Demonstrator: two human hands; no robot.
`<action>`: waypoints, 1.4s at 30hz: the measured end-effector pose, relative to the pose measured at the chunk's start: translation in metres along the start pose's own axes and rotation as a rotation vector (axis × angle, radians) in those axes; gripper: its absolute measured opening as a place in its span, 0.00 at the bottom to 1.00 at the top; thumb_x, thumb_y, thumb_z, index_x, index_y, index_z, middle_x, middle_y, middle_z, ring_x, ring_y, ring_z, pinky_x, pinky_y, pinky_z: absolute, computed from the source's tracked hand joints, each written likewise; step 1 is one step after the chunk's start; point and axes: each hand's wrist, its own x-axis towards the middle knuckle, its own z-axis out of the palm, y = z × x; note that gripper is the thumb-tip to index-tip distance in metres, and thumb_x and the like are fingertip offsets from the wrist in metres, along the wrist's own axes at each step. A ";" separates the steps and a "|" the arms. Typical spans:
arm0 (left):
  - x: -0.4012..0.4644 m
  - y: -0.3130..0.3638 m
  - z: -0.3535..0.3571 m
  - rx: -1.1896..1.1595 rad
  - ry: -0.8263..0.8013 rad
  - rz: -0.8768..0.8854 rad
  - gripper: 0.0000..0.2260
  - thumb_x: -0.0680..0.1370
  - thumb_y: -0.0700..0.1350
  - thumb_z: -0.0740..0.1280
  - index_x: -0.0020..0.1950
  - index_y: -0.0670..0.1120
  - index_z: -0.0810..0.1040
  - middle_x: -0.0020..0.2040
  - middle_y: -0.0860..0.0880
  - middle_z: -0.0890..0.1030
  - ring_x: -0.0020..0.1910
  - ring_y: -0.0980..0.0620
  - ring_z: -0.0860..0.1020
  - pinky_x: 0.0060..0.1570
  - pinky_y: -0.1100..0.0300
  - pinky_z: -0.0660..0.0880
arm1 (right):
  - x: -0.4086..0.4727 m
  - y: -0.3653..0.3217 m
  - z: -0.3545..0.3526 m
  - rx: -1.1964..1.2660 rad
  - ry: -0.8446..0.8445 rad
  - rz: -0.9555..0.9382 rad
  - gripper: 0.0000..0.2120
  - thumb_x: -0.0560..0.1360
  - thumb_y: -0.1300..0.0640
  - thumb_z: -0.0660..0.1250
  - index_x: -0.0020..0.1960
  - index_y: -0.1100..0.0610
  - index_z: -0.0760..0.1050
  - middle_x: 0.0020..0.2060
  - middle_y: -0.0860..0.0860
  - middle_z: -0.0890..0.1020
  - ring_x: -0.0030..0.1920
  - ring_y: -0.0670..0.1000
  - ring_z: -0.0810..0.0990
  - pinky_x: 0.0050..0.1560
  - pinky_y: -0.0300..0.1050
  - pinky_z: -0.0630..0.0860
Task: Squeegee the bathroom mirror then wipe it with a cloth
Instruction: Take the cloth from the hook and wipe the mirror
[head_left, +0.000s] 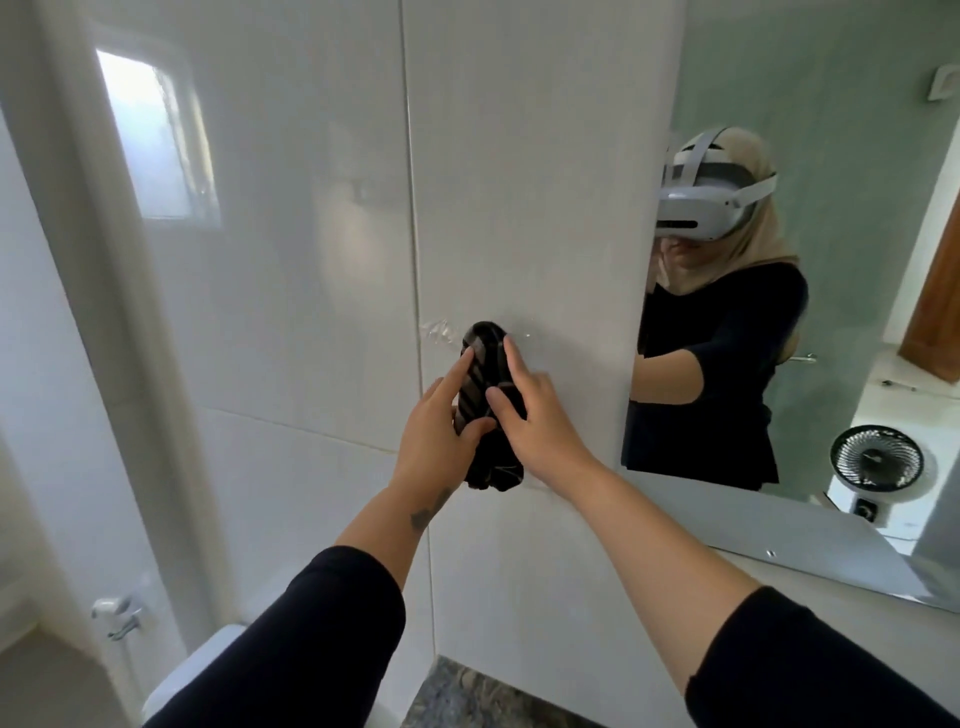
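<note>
A dark cloth (485, 364) with grey stripes hangs against the white tiled wall, left of the mirror (841, 104). My left hand (441, 421) grips its left side with thumb and fingers. My right hand (530, 410) holds its right side, fingers spread over the fabric. The cloth's top sits by a clear hook or adhesive patch (439, 332) on the wall. The mirror fills the right of the view and reflects a person in dark clothes wearing a headset. No squeegee is in view.
A granite countertop (467, 696) lies below the hands. A white toilet cistern (192, 670) stands lower left, with a wall tap (117, 616) beside it. A small black fan (875, 457) appears reflected in the mirror. A bright window reflects on the tiles upper left.
</note>
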 end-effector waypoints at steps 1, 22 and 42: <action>0.002 0.012 -0.002 -0.011 0.000 0.039 0.32 0.76 0.37 0.67 0.74 0.61 0.61 0.64 0.55 0.74 0.57 0.55 0.77 0.54 0.60 0.78 | -0.001 -0.009 -0.009 0.018 0.038 -0.034 0.28 0.80 0.48 0.56 0.75 0.37 0.46 0.58 0.51 0.67 0.58 0.50 0.73 0.63 0.46 0.70; 0.091 0.256 0.010 0.297 0.021 0.473 0.25 0.79 0.53 0.60 0.75 0.54 0.59 0.73 0.52 0.62 0.67 0.50 0.69 0.58 0.55 0.71 | 0.070 -0.218 -0.259 -0.629 0.951 -0.430 0.26 0.79 0.56 0.60 0.74 0.43 0.58 0.58 0.56 0.66 0.38 0.53 0.74 0.44 0.49 0.78; 0.108 0.242 0.092 0.478 0.251 0.393 0.31 0.76 0.60 0.60 0.74 0.52 0.51 0.78 0.51 0.40 0.77 0.44 0.47 0.70 0.40 0.59 | 0.137 -0.188 -0.301 -1.243 1.072 -0.392 0.24 0.79 0.47 0.57 0.74 0.40 0.55 0.64 0.55 0.68 0.59 0.60 0.68 0.52 0.57 0.68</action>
